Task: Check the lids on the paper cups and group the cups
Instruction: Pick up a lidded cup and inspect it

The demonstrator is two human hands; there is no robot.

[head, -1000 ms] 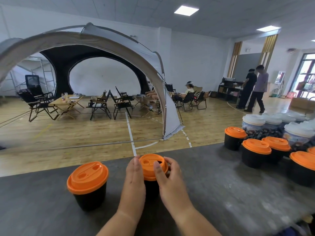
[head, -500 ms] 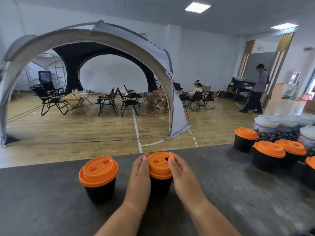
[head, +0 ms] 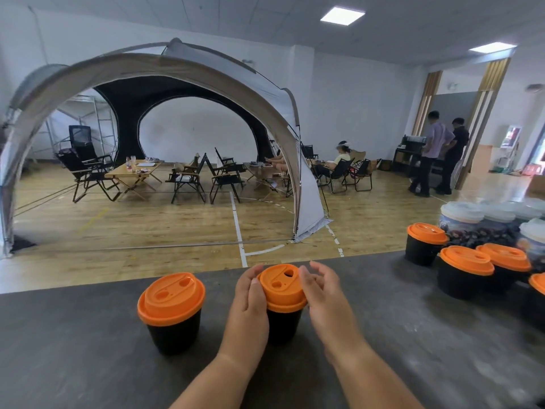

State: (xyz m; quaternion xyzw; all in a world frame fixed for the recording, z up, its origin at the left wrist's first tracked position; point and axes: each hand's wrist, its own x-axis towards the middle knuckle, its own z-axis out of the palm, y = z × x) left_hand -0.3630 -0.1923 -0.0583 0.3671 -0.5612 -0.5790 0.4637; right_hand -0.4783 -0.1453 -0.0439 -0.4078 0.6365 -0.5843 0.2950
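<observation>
A black paper cup with an orange lid (head: pixel 281 286) stands on the dark grey table (head: pixel 73 364) between my hands. My left hand (head: pixel 247 308) grips its left side, thumb at the lid's rim. My right hand (head: pixel 326 296) is beside the lid on the right, its fingers loose and spread, lifted off the top. A second black cup with an orange lid (head: pixel 172 311) stands just to the left, apart from my hands. Several more orange-lidded cups (head: pixel 466 270) are grouped at the table's right end.
Behind the grouped cups stand several patterned cups with white lids (head: pixel 463 216). The table's far edge runs just beyond the cups. Past it are a wooden floor, a tent (head: pixel 306 202) with folding chairs, and people standing at the right.
My right hand has let go of the lid and its fingers have spread open. The left hand still holds the cup, which stays in place.
</observation>
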